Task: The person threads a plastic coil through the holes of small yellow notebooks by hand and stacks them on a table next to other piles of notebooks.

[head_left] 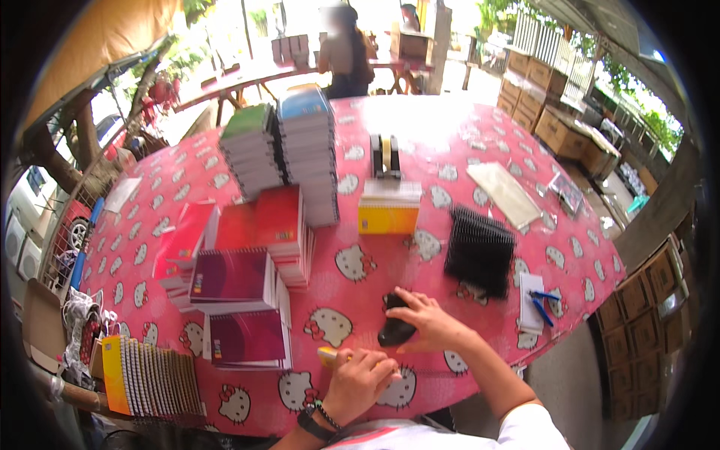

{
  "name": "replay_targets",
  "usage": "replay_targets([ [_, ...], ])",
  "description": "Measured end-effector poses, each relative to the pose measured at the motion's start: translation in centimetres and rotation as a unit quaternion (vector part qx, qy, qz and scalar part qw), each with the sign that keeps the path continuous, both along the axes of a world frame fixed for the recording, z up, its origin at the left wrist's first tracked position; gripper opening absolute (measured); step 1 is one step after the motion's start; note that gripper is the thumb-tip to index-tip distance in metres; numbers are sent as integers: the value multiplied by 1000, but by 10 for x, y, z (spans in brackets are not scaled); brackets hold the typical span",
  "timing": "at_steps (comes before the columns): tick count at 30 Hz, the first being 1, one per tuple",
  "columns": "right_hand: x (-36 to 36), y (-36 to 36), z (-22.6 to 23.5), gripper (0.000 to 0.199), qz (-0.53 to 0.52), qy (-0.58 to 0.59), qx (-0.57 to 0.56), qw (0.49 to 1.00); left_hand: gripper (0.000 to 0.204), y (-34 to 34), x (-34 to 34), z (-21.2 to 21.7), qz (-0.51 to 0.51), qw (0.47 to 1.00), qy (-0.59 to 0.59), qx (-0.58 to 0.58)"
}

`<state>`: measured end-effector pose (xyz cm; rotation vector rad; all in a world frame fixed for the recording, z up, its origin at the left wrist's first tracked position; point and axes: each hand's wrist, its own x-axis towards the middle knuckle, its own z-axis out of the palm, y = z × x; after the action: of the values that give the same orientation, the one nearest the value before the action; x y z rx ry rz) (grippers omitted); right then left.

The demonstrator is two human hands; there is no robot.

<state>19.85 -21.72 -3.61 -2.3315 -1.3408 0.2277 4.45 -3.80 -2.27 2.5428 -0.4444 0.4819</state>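
Note:
At the table's near edge, my left hand (358,384) is closed with its fingers curled. A small yellow piece (328,355) sticks out past its knuckles; I cannot make out the rest. My right hand (429,321) lies just to the right, with fingers over a black rounded object (395,328) resting on the pink tablecloth. What kind of object that is cannot be told. Left of my hands stand stacks of purple spiral notebooks (246,339) and red notebooks (279,217). Ahead sits a yellow-fronted stack of notebooks (388,219).
A tape dispenser (385,156) stands beyond the yellow-fronted stack. Tall notebook stacks (309,157) rise at far left. Black spiral bindings (480,251) and blue pliers (543,306) on a white pad lie right. Yellow notebooks (150,377) line the near left edge. Cardboard boxes (643,330) stand beside the table.

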Motion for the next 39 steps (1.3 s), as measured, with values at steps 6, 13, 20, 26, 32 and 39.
replay_targets([
  [6,0,15,-8,65,-16,-37,8,999,21,2,3,-6,-5,999,1,-32],
  [13,-5,-23,-17,54,-38,244,217,944,29,13,1,-1,29,998,-60,-4],
  [20,-43,-18,-4,60,19,404,198,893,26,24,-1,-23,44,997,-65,5],
  [26,-41,-16,8,60,87,423,196,880,33,21,-3,-21,67,996,-59,-6],
  [32,-34,-12,25,54,147,430,216,865,64,19,-2,-22,82,993,-68,-57],
  [39,-33,2,25,47,196,485,230,821,79,22,-6,-27,85,994,-38,-53],
])
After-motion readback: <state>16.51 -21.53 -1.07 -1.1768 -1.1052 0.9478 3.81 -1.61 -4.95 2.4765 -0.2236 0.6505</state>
